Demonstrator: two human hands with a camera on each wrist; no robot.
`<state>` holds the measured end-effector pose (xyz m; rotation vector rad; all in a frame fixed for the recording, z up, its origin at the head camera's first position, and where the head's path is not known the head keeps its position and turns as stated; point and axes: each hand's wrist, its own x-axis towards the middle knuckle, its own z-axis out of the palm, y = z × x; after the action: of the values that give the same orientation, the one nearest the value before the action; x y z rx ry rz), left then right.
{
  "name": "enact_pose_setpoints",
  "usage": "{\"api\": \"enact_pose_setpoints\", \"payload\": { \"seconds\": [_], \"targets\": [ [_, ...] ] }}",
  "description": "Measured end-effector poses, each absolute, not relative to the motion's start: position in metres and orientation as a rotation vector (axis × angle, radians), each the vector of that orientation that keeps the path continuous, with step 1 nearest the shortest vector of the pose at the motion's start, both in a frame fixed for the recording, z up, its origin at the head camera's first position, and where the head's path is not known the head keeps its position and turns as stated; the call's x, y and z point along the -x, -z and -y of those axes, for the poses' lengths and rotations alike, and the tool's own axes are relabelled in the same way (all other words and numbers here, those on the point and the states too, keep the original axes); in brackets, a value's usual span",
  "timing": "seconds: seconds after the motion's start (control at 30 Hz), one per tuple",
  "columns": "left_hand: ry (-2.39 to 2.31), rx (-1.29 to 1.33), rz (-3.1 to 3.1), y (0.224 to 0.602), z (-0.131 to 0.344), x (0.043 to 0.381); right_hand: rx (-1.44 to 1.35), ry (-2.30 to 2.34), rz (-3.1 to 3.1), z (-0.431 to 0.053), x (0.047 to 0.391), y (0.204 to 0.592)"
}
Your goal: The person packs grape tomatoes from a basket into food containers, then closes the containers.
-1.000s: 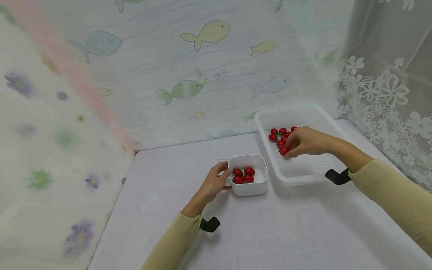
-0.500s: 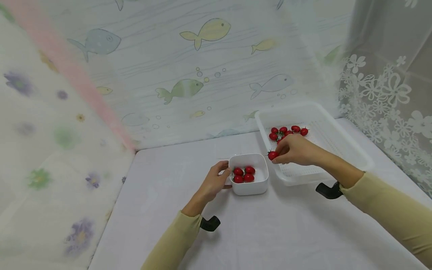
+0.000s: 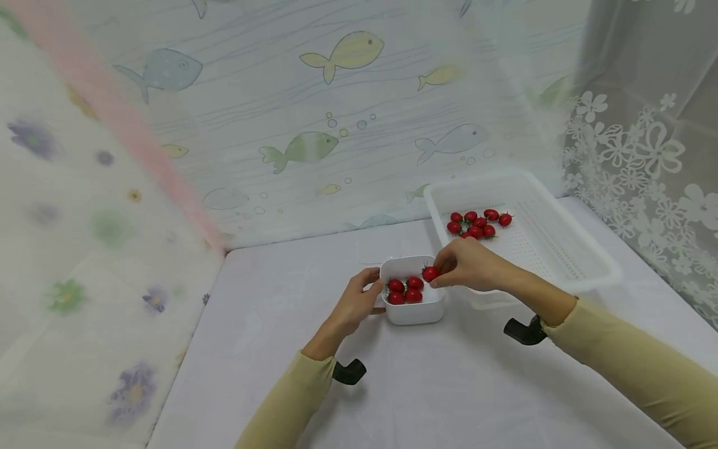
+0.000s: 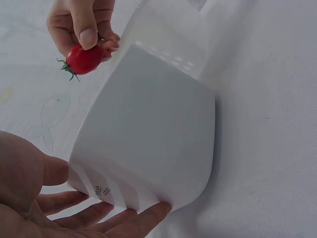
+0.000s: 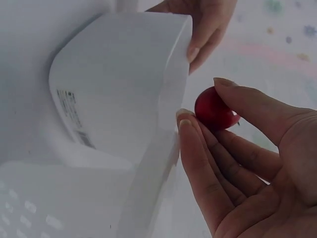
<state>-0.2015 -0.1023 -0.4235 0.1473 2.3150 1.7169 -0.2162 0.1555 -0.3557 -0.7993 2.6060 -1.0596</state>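
A small white box [image 3: 415, 315] with rounded corners stands on the white cloth, holding several red cherry tomatoes [image 3: 414, 295]. My left hand [image 3: 354, 304] holds the box at its left side, thumb at the rim and fingers spread along the wall. In the left wrist view, the fingertips [image 4: 161, 210] lie against that wall. My right hand [image 3: 468, 265] pinches one cherry tomato [image 3: 430, 274] over the box's right rim. In the right wrist view, this tomato [image 5: 214, 109] sits between thumb and fingers, its green stem mostly hidden; the left wrist view shows the stem.
Behind and right of the box stands a larger white perforated basket [image 3: 603, 274], with more cherry tomatoes [image 3: 475, 231] gathered in its left part. Fish-patterned cloth [image 3: 336, 206] hangs behind the table, and a lace curtain [image 3: 645, 156] at the right.
My right hand has lifted a cherry tomato from the basket and carried it left to the small box's rim. My left hand and the box have stayed in place.
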Motion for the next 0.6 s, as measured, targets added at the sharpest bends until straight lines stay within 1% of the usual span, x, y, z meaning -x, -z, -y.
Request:
{"api": "enact_pose_setpoints", "payload": {
  "seconds": [0.3, 0.6],
  "targets": [
    [-1.714, -0.118, -2.307, 0.426, 0.103, 0.203, 0.873, 1.077, -2.544, -0.129, 0.220, 0.369],
    [-1.728, -0.133, -2.298, 0.425, 0.104, 0.204, 0.913, 1.080, -2.545, -0.113, 0.225, 0.381]
  ]
}}
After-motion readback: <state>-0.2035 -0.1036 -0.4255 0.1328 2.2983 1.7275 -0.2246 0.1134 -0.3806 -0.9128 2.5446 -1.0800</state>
